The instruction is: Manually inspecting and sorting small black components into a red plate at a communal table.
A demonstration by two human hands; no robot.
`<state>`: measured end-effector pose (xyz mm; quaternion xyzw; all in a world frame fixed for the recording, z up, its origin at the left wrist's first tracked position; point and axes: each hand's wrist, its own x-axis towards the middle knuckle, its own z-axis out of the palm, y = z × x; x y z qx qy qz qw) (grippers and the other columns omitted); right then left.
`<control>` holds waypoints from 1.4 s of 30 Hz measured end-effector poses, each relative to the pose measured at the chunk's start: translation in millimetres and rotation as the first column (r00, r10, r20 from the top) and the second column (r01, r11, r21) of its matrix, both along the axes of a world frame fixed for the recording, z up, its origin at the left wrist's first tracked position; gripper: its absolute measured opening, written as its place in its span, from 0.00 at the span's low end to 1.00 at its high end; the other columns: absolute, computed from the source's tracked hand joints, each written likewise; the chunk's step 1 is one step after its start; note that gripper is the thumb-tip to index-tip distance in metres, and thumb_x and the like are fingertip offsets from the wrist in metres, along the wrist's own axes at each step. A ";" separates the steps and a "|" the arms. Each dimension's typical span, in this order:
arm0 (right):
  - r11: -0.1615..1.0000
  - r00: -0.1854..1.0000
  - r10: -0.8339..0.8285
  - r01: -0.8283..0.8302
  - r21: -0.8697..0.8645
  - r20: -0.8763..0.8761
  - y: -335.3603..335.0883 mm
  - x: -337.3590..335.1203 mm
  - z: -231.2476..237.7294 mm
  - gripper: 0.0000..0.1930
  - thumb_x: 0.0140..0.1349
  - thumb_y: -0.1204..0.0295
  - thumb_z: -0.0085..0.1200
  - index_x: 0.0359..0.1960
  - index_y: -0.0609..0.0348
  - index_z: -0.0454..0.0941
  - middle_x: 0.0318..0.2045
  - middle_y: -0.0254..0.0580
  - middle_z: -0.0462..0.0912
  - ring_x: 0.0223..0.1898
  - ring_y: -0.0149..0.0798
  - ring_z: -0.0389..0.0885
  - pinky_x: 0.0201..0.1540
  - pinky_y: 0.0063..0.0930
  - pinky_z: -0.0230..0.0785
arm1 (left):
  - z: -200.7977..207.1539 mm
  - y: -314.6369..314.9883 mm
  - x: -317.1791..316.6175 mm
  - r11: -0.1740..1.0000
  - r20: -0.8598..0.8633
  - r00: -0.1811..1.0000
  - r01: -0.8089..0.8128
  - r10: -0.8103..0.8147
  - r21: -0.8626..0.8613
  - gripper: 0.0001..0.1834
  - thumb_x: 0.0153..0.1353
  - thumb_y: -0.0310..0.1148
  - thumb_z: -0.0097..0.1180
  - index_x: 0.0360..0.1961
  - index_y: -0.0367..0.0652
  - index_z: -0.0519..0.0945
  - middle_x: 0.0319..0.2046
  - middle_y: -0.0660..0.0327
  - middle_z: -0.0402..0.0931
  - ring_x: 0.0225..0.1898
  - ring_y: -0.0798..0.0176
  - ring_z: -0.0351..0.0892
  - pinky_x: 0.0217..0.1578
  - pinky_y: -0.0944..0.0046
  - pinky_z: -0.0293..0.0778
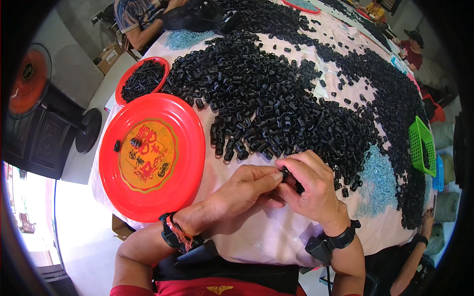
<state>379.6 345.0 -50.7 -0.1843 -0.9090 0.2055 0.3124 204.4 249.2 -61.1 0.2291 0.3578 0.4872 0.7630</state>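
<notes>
My left hand (pixel 243 190) and my right hand (pixel 308 185) meet near the table's front edge, fingertips pinched together on a small black plastic part (pixel 286 173). More black parts seem tucked in my right palm (pixel 299 187). Just beyond my fingers lies a big heap of small black tube-shaped parts (pixel 266 98) on the pale tablecloth (pixel 256 232). To my left sits a large red round plate (pixel 151 155) with a yellow centre, holding a few black parts (pixel 135 143).
A smaller red bowl (pixel 142 79) full of black parts stands behind the plate. Patches of tiny light-blue pieces (pixel 377 180) lie right of my hands. A green basket (pixel 422 144) sits at the right edge. Other people sit around the table; a fan (pixel 29 81) stands left.
</notes>
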 end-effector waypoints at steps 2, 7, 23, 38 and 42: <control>1.000 1.000 0.013 -0.013 0.028 -0.004 0.5 -1.1 -0.8 0.23 0.44 0.79 0.71 0.46 0.63 0.82 0.38 0.46 0.82 0.38 0.48 0.82 0.40 0.37 0.78 | -1.6 -0.2 -1.6 1.000 0.010 1.000 0.004 -0.004 0.019 0.18 0.81 0.38 0.46 0.53 0.36 0.82 0.43 0.62 0.85 0.43 0.72 0.81 0.45 0.68 0.77; 0.998 1.000 0.003 -0.003 0.061 0.007 0.3 -1.7 0.8 0.23 0.44 0.79 0.71 0.46 0.63 0.81 0.38 0.45 0.82 0.37 0.48 0.82 0.39 0.37 0.78 | 0.3 1.6 -3.2 1.000 0.015 1.000 0.012 -0.012 -0.008 0.17 0.80 0.38 0.48 0.52 0.34 0.81 0.46 0.57 0.84 0.45 0.67 0.83 0.49 0.65 0.79; 0.992 0.998 0.027 -0.034 -0.125 -0.052 3.4 0.3 0.4 0.29 0.46 0.75 0.73 0.55 0.61 0.84 0.45 0.45 0.83 0.41 0.46 0.81 0.43 0.35 0.78 | 10.3 2.8 -1.7 0.998 0.025 1.000 0.004 -0.003 -0.067 0.21 0.80 0.44 0.47 0.56 0.37 0.81 0.46 0.62 0.84 0.47 0.71 0.81 0.50 0.66 0.77; 0.999 0.999 0.051 -0.051 -0.010 0.013 0.0 1.8 -0.5 0.22 0.44 0.79 0.70 0.45 0.62 0.83 0.39 0.46 0.84 0.37 0.49 0.82 0.40 0.39 0.78 | -2.9 1.3 -3.4 0.995 0.049 0.995 0.085 -0.083 -0.055 0.21 0.81 0.41 0.44 0.55 0.34 0.80 0.48 0.54 0.84 0.52 0.61 0.85 0.57 0.59 0.81; 0.997 0.998 0.040 -0.044 -0.064 -0.053 6.8 0.0 -1.9 0.23 0.47 0.77 0.73 0.48 0.63 0.84 0.41 0.46 0.84 0.39 0.49 0.82 0.42 0.38 0.78 | 1.0 6.2 -1.2 0.997 0.075 0.997 0.029 -0.023 -0.073 0.21 0.81 0.41 0.42 0.56 0.35 0.80 0.49 0.53 0.84 0.53 0.59 0.85 0.57 0.57 0.81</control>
